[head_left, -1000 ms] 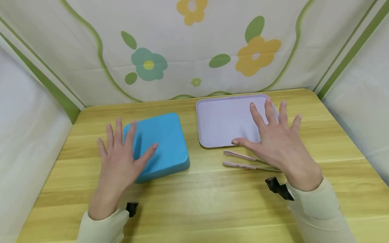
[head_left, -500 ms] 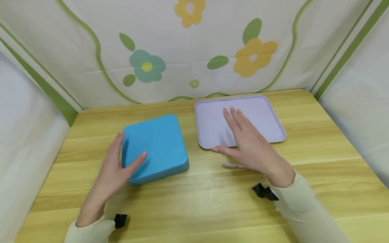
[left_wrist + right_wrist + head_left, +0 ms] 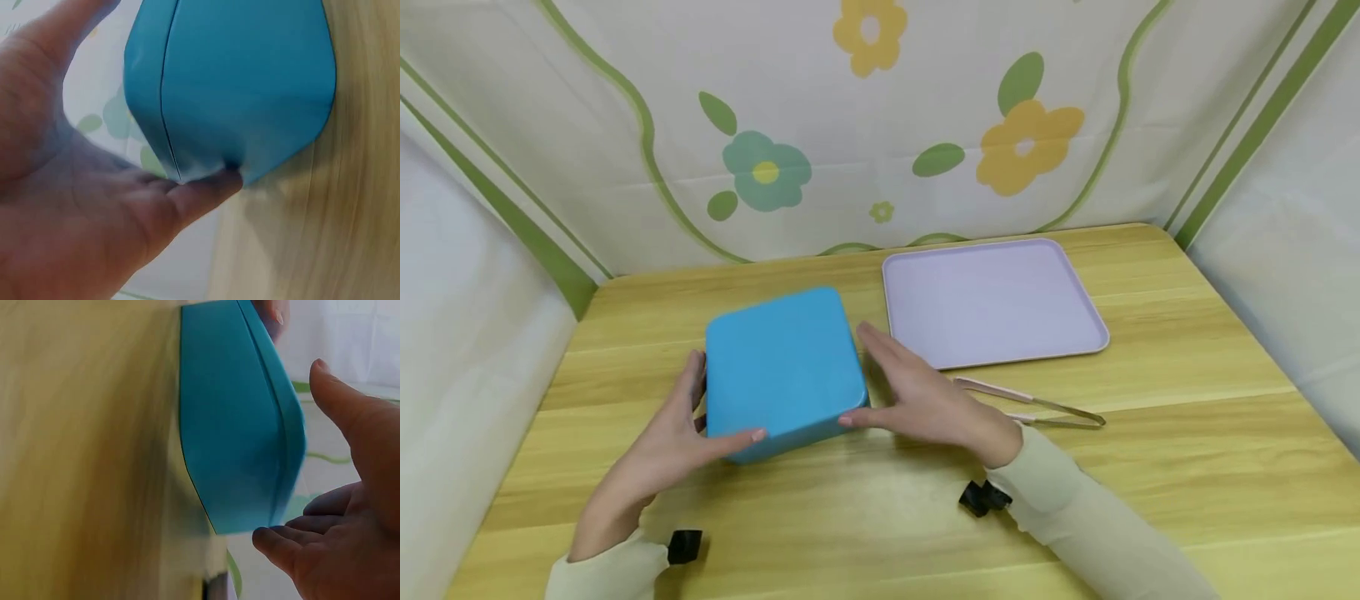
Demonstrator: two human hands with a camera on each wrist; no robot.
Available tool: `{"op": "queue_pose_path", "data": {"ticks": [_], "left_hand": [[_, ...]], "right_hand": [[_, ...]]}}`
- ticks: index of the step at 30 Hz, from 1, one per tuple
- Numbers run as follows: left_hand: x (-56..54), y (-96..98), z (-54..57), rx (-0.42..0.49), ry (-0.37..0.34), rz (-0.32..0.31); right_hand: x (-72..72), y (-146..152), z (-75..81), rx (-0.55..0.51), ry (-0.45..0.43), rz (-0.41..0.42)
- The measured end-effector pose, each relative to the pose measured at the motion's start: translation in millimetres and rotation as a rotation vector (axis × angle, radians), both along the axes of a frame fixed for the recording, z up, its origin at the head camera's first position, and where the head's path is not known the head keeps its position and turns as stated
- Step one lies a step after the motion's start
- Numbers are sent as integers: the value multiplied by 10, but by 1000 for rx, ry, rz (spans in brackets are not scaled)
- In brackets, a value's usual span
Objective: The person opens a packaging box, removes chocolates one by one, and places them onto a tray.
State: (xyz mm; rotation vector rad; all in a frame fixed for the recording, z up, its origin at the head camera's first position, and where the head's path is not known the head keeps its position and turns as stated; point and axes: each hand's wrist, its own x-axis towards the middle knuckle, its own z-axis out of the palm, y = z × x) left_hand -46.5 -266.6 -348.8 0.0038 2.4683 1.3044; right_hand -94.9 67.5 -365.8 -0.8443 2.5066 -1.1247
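Note:
A blue lidded box (image 3: 784,367) with rounded corners sits on the table, left of centre; the wrist views show the lid's seam along its sides. My left hand (image 3: 662,442) is at the box's left side. In the left wrist view a fingertip of that hand (image 3: 94,212) touches the box wall (image 3: 244,81), while the thumb stands apart from it. Beside the box's right side is my right hand (image 3: 925,400), its thumb near the front right corner. In the right wrist view this hand's (image 3: 350,506) fingers are extended close to the box (image 3: 231,419); contact is unclear.
A flat lilac tray (image 3: 992,304) lies at the back right. In front of it are tongs (image 3: 1063,412) with pink-tipped arms, partly behind my right hand. A floral curtain (image 3: 880,125) closes off the back of the wooden table (image 3: 865,533).
My right hand has moved left from over the tray and tongs to the box's right side. My left hand has come down from above the box to its left side.

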Motion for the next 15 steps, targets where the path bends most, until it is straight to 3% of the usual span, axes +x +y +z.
{"op": "queue_pose_path", "data": {"ticks": [6,15], "left_hand": [[5,-104,-49,54,-36,-93],[18,-141,-50,54,-30,-126]], "right_hand": [[65,-140,-82,9,2,44],[80,-179,-140,-22,37,17]]}}
